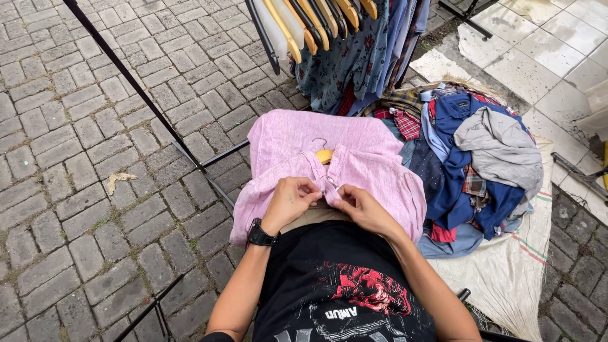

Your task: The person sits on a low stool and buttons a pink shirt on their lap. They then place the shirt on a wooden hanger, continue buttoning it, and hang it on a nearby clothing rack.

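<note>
A pink shirt lies across my lap on a yellow hanger whose metal hook pokes out at the collar. My left hand, with a black watch on its wrist, pinches the shirt's front placket. My right hand grips the same placket from the other side, fingertips nearly touching the left hand's. Both hands are closed on the pink fabric near my waist.
A pile of clothes in blue, grey and plaid lies on a white sack to my right. Shirts hang on yellow and black hangers on a black rack ahead. Grey paving bricks cover the ground to the left.
</note>
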